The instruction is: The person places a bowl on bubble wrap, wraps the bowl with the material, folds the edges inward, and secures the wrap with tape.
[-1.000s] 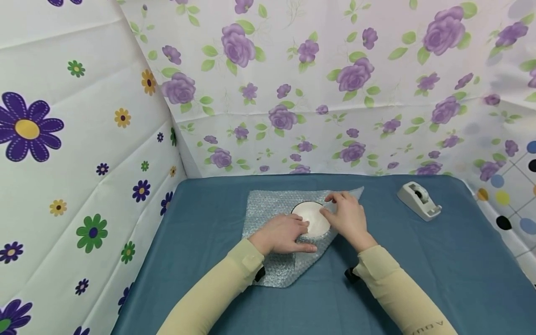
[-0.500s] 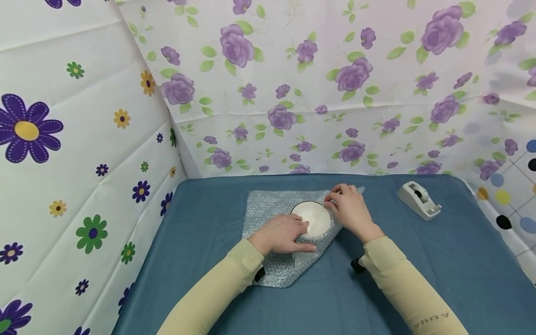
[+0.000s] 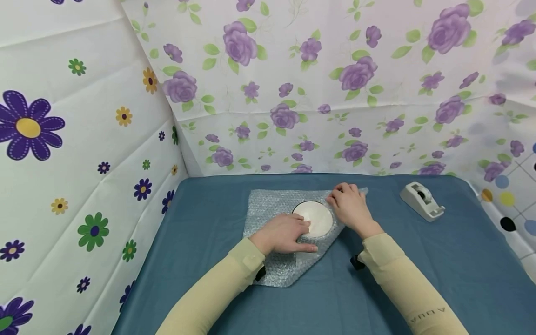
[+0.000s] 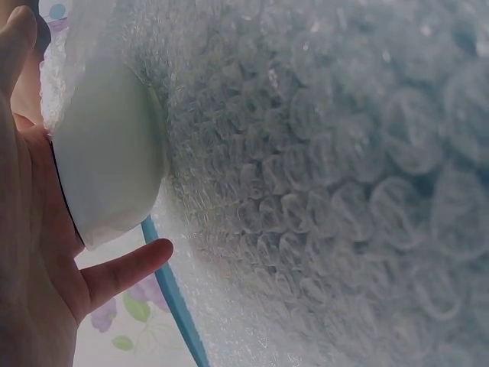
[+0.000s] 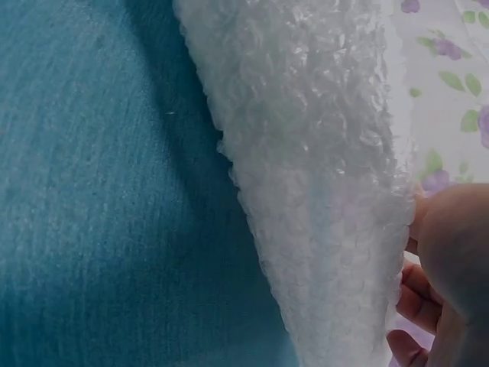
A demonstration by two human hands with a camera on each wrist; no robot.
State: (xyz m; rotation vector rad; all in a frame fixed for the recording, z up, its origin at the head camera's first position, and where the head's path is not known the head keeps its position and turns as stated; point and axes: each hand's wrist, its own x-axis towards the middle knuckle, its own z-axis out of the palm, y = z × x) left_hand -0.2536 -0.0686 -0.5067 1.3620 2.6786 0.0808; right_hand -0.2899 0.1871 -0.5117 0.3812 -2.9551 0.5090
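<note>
A white bowl [image 3: 321, 219] with a dark rim sits on a sheet of bubble wrap [image 3: 268, 202], whose right side is folded up around it. My left hand [image 3: 284, 234] rests over the bowl's left side, fingers reaching across its top and one digit held apart; the left wrist view shows the bowl's smooth white side [image 4: 114, 153] beside the palm. Just right of the bowl, my right hand [image 3: 351, 205] pinches the raised edge of the wrap. In the right wrist view the fingertips [image 5: 416, 302] are at that edge, partly hidden behind the sheet.
A white tape dispenser [image 3: 422, 201] stands at the back right of the table. Blue cloth [image 3: 201, 242] covers the tabletop. Flower-printed sheets [image 3: 259, 93] hang behind and at the left.
My right hand has moved slightly away from the bowl, up and to the right, and its fingers have drawn together on the wrap's edge. The left hand stays on the bowl.
</note>
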